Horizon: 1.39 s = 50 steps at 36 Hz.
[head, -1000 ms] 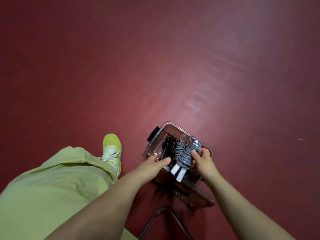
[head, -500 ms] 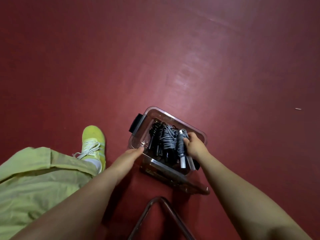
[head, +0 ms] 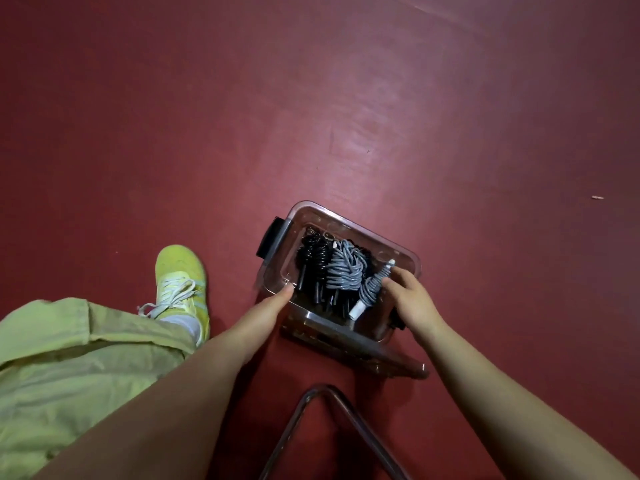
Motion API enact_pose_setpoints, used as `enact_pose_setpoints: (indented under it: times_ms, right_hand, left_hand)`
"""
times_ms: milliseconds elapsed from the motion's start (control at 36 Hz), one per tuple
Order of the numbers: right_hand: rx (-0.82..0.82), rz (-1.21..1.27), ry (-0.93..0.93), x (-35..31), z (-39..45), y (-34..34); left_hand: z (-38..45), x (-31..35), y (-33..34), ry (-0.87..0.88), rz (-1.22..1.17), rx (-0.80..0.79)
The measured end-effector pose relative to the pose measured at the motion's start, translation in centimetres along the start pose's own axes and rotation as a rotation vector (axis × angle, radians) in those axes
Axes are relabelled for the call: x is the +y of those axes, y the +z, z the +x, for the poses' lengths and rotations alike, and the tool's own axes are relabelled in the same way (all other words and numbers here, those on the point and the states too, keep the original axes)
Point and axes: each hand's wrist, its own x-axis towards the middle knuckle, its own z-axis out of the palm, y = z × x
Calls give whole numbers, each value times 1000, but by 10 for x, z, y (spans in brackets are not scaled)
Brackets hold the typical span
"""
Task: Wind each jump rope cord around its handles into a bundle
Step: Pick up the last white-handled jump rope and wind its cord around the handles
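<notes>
A clear plastic bin (head: 349, 225) stands on the red floor. Inside lie a black wound rope bundle (head: 313, 261), a large grey bundle (head: 344, 271) and a smaller grey bundle with white handles (head: 369, 292), which slants along the bin's right side. My right hand (head: 412, 299) is over the bin's right end. Its thumb and forefinger tips touch that smaller bundle from the right, without wrapping it. My left hand (head: 266, 310) reaches in with straight fingers, its tips resting on the bin's near-left rim.
The bin's lid (head: 374, 355) lies under or against its near side. A bent metal tube frame (head: 329, 393) sits close below the bin. My yellow-green shoe (head: 181, 278) and trouser leg (head: 69, 358) are at the left. Bare red floor lies beyond the bin.
My right hand lowered the white-handled grey bundle into the bin and loosened its grip. My left hand let go of the bundle and moved to the bin's near-left rim.
</notes>
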Motion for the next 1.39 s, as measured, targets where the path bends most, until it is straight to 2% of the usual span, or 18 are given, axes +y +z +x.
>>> enact_pose_setpoints:
  times_ms: [83,167,278,361,444,556,639,722,806,917,1028,1111,1194,1250,1389]
  right_hand:
    - [-186,-32,-67,8,-33,-6]
    - [-378,-138,-35,18,-48,1]
    - [-343,-381,-53,26,-42,19]
    - [-339,-501,-71,21,-39,28]
    - [-427,-571,-105,13,-34,26]
    - [-533,-407,-141,-3,-24,9]
    - [-571,-273,-213,-27,-15,-1]
    - [-525,-91,-206,-50,-5,-5]
    - [-530,24,-156,-68,4,-6]
    - [-507,51,-98,-72,14,-11]
    - [-343,-123,-106,-55,15,-25]
    - [-187,-57,-87,-30,8,-33]
    - [1,131,-32,-2,-3,-31]
    - [42,229,25,10,-11,-25]
    - [33,123,87,35,-23,-9]
  left_hand:
    - [-10,6,8,-3,35,-10]
    - [-10,6,16,20,27,-49]
    - [-3,1,12,27,2,-117]
    - [13,-12,-1,19,18,-66]
    - [-6,6,1,98,135,15]
    - [-13,21,-5,228,259,120]
    - [-8,34,-13,267,294,107]
    - [-2,46,-18,294,389,97]
    - [8,60,-21,377,443,282]
    - [18,72,-25,430,480,380]
    - [22,65,-26,409,497,426]
    - [23,63,-22,394,500,435]
    - [24,65,-21,395,482,450]
    - [26,68,-22,389,473,467]
    - [30,71,-18,357,439,472]
